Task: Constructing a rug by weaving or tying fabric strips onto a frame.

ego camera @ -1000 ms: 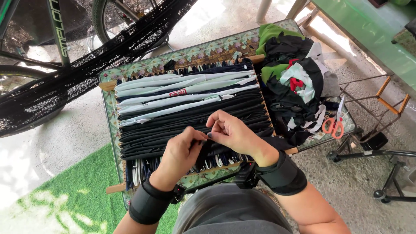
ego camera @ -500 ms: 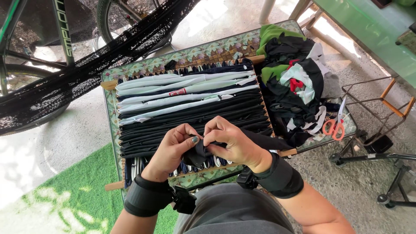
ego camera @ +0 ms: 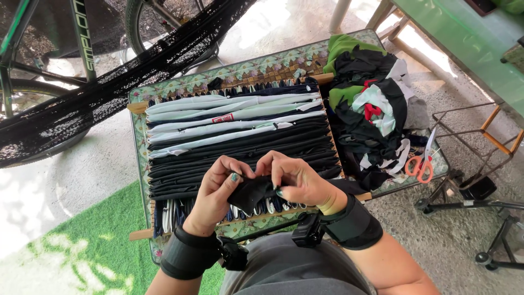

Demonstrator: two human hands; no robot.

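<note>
A wooden weaving frame (ego camera: 136,107) lies on a small patterned table (ego camera: 180,83) in front of me, filled with black and pale fabric strips (ego camera: 234,131) laid side by side. My left hand (ego camera: 213,191) and my right hand (ego camera: 297,180) meet over the near edge of the frame. Both pinch the same black fabric strip (ego camera: 248,192), which bunches between my fingers and trails off to the right. Black bands wrap both wrists.
A heap of black, green and white fabric scraps (ego camera: 371,109) sits on the table's right side, with orange-handled scissors (ego camera: 420,164) beside it. A black net hammock (ego camera: 109,93) and a bicycle (ego camera: 49,49) stand behind. A green table (ego camera: 464,43) and metal stands (ego camera: 475,186) are on the right. Green turf (ego camera: 98,246) lies at left.
My hands have come closer together and lower toward the frame's near edge, now gathering the black strip between them.
</note>
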